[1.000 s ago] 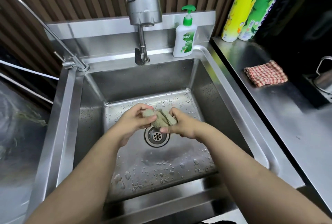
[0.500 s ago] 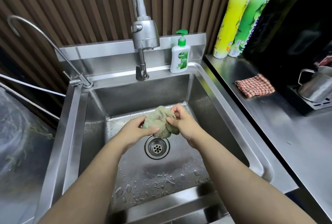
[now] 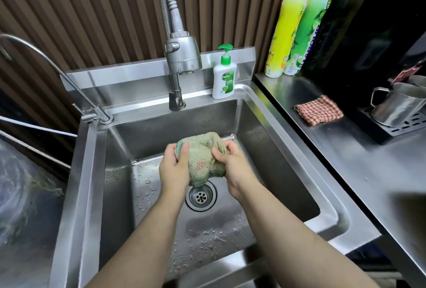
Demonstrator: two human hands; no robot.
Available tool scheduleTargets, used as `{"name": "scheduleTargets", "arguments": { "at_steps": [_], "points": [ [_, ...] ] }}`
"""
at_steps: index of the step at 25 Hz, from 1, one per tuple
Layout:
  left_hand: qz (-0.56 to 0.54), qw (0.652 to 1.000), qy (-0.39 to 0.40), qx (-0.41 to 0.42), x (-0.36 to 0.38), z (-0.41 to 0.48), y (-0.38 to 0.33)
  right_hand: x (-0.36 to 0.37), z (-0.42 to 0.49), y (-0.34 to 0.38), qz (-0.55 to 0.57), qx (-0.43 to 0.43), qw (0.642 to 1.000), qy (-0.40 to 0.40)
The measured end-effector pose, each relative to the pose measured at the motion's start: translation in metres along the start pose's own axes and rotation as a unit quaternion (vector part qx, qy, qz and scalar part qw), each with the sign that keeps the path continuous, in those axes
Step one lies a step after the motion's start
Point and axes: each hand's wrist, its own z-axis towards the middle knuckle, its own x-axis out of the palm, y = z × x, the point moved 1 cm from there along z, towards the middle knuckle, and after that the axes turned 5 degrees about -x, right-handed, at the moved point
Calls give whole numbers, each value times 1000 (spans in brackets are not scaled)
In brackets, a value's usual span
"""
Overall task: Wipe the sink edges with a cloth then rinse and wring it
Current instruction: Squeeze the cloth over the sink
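Note:
A bunched pale green cloth [image 3: 201, 156] hangs over the steel sink [image 3: 285, 156], just above the drain [image 3: 201, 196]. My left hand [image 3: 174, 167] grips its left side with the thumb on top. On the cloth's right side, my right hand [image 3: 232, 167] pinches it between thumb and fingers. The tall spray faucet [image 3: 183, 55] stands behind at the sink's back edge, and no water runs from it. Drops of water lie on the sink floor.
A soap pump bottle [image 3: 223, 77] stands on the back right corner of the sink. Two tall detergent bottles [image 3: 297, 27], a red checked cloth [image 3: 318, 109] and a steel mug [image 3: 397, 104] sit on the right counter. A thin curved tap [image 3: 41, 57] rises at the back left.
The cloth has opened from a tight twist into a looser bundle and risen with both hands toward the sink's back. The view has tilted upward.

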Motion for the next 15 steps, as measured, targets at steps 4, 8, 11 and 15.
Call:
{"name": "scheduleTargets", "arguments": {
  "at_steps": [4, 8, 11, 15],
  "points": [
    [120, 990, -7, 73, 14, -8, -19, 7, 1, 8, -228, -77, 968, -67],
    [211, 975, -3, 64, 21, -5, -16, 1, 1, 14, -470, -131, 863, -128],
    [229, 973, 33, 20, 35, -13, -7, -20, -1, 14, -548, -86, 825, -109],
    [191, 971, 143, 26, 94, -29, -25, -76, -21, 35, -514, -68, 832, -195]
  ]
}}
